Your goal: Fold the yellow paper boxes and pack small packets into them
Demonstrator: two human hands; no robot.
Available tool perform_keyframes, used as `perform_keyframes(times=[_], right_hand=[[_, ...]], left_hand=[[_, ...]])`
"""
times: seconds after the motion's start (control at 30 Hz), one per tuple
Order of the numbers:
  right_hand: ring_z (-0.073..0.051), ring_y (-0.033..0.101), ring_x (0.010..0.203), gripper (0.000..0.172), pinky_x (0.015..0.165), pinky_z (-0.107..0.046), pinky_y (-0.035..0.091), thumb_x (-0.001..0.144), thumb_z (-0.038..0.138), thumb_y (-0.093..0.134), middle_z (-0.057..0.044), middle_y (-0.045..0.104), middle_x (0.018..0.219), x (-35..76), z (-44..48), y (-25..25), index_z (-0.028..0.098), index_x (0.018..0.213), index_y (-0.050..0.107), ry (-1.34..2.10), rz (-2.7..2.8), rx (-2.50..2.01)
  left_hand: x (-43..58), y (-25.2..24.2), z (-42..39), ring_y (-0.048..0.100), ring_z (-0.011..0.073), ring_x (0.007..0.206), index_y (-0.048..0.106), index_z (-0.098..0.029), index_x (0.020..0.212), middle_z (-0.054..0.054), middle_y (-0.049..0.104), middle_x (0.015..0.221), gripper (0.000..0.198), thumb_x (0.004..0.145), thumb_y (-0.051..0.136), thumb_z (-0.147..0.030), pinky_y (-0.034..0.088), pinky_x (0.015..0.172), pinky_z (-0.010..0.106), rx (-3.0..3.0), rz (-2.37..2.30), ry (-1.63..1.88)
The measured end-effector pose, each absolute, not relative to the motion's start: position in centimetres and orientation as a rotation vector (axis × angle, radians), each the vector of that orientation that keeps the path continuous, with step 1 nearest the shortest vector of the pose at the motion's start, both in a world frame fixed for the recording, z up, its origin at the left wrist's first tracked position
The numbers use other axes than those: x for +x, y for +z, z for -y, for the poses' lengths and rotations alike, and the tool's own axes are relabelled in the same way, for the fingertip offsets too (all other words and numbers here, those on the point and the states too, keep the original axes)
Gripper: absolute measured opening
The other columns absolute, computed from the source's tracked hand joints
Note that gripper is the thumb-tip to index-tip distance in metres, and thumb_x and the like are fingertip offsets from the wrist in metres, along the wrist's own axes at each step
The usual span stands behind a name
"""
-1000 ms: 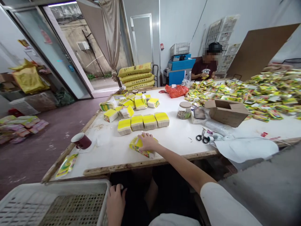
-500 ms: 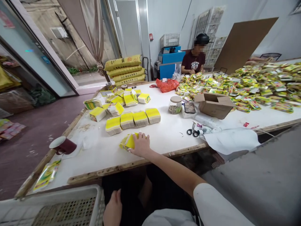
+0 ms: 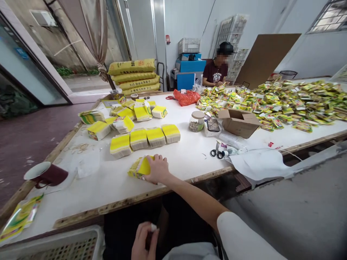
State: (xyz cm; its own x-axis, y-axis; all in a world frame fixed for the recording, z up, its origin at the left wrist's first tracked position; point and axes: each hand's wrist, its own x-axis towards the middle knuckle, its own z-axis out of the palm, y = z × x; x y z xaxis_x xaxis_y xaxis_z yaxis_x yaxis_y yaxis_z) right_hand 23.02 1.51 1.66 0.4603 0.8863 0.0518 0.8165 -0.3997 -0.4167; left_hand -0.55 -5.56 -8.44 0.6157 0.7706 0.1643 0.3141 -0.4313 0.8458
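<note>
My right hand [image 3: 157, 169] is closed over a stack of yellow printed packets [image 3: 138, 167] near the table's front edge, fingers across its right end. White material shows at the tip of my right thumb. Low in the view, my left hand [image 3: 145, 240] hovers over my lap, its fingers loosely curled and the thumb apart from them. A small white piece [image 3: 153, 227] sits at a fingertip; whether it is a wrap or something held is unclear. Just behind the stack stands a row of several yellow-topped packet stacks [image 3: 139, 139], with more bundles [image 3: 121, 119] piled beyond.
A maroon mug [image 3: 52, 175] and a flat yellow packet [image 3: 20, 218] lie at left. Scissors [image 3: 217, 151], a jar [image 3: 196, 122], a phone [image 3: 213, 125] and a cardboard box [image 3: 238, 122] stand at right. Beyond is a large packet heap [image 3: 292, 101]; a person [image 3: 217, 70] sits behind.
My left hand has risen from my lap and turned, showing curled fingers and the white piece. My right hand stays on the stack. The view has swung slightly right.
</note>
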Motion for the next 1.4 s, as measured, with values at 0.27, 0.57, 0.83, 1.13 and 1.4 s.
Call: perform_keyframes(times=[0.27,0.57,0.83,1.13,1.4], right_hand=[[-0.034,0.054,0.122,0.089,0.099,-0.047,0.044,0.076,0.06,0.071,-0.017,0.056,0.129,24.9,-0.8,3.9,0.021,0.149,0.039,0.558,1.294,-2.188],[-0.031,0.049,0.13,0.102,0.113,-0.049,0.037,0.058,0.054,0.087,-0.014,0.051,0.139,17.7,2.3,7.0,0.02,0.145,0.046,1.02,1.385,-1.342],[-0.038,0.039,0.14,0.118,0.119,-0.054,0.027,0.059,0.067,0.083,-0.022,0.042,0.149,15.1,5.3,2.6,0.014,0.152,0.034,1.227,1.208,-1.294],[-0.023,0.065,0.1,0.061,0.091,-0.038,0.051,0.088,0.066,0.059,-0.01,0.069,0.112,16.2,5.9,-0.2,0.021,0.128,0.059,1.397,1.04,-1.116],[-0.017,0.063,0.077,0.044,0.071,-0.029,0.05,0.08,0.053,0.074,-0.003,0.069,0.084,17.3,7.7,-1.2,0.017,0.105,0.066,1.589,0.896,-1.144]], left_hand=[[1.1,-5.0,1.5,0.065,0.0194,0.098,0.057,-0.022,0.119,0.01,0.063,0.117,0.05,0.081,0.074,-0.05,0.056,0.079,0.028,1.385,-0.977,1.175],[1.0,-1.9,1.2,0.068,0.0339,0.107,0.066,-0.024,0.118,0.008,0.073,0.111,0.089,0.044,0.089,-0.067,0.063,0.081,0.04,0.858,-0.875,1.18],[-1.7,-2.7,4.6,0.075,0.0285,0.08,0.073,-0.022,0.104,0.005,0.078,0.091,0.061,0.048,0.09,-0.038,0.064,0.077,0.04,0.447,-1.0,1.088],[-4.5,-5.4,4.7,0.076,0.0272,0.071,0.077,-0.023,0.085,0.002,0.079,0.08,0.038,0.048,0.085,-0.027,0.064,0.07,0.036,0.288,-0.976,1.163],[-6.2,-5.2,5.8,0.074,0.0279,0.062,0.072,-0.023,0.066,0.003,0.076,0.068,0.036,0.04,0.092,-0.039,0.063,0.062,0.036,0.39,-0.911,0.852]])
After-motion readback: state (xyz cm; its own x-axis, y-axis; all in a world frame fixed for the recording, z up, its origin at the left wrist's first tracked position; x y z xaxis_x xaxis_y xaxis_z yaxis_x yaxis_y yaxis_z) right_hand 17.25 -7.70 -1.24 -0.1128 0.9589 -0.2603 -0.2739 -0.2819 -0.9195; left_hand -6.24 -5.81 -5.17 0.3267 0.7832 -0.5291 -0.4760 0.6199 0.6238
